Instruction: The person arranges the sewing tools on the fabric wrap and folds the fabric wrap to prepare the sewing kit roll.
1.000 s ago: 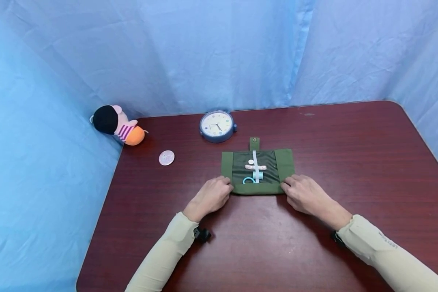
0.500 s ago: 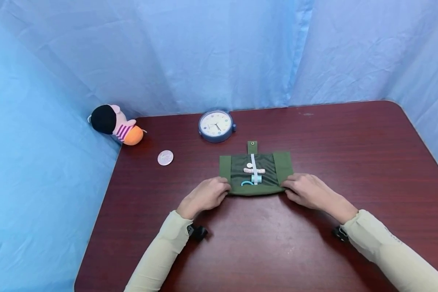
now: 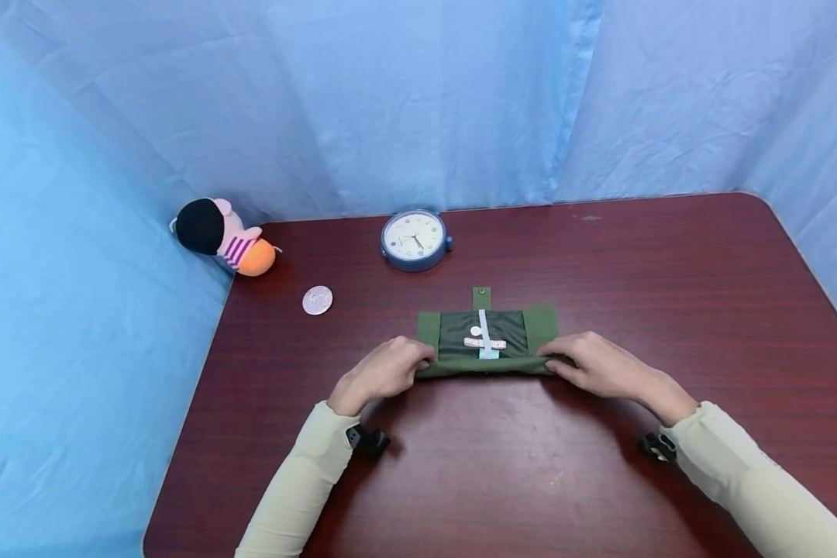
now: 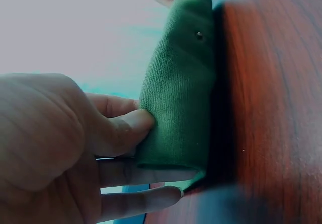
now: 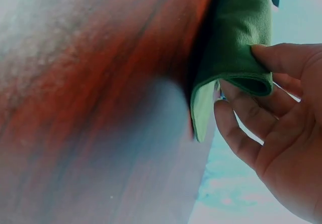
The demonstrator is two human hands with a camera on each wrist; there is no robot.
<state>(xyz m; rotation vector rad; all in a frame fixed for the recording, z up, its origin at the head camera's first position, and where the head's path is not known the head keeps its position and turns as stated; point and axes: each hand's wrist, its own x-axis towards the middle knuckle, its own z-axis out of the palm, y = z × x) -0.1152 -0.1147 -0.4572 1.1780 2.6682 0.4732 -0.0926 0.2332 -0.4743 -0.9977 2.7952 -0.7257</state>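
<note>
In the head view a green fabric sewing kit point(image 3: 428, 329) lies mid-table, its near edge rolled up. A white elastic band point(image 3: 484, 325) crosses its dark lining over a pink-and-white strip point(image 3: 497, 344), a small white disc point(image 3: 476, 331) and a light-blue item point(image 3: 489, 354). My left hand point(image 3: 387, 370) pinches the left end of the roll; the thumb point(image 4: 138, 121) presses its outside in the left wrist view. At the right end my right hand point(image 3: 603, 368) pinches the roll, the thumb point(image 5: 282, 55) on the fabric. A snap tab point(image 3: 482, 298) extends from the far edge.
Behind the kit stands a blue round clock point(image 3: 415, 239). Left of it are a pale round disc point(image 3: 317, 300) and a plush toy point(image 3: 230, 236) at the table's back left corner. Blue curtains point(image 3: 418, 101) hang beyond the dark red table point(image 3: 669, 294).
The near edge has been rolled further over, covering the blue ring and part of the light-blue item. The kit's far edge and tab have come nearer to me.
</note>
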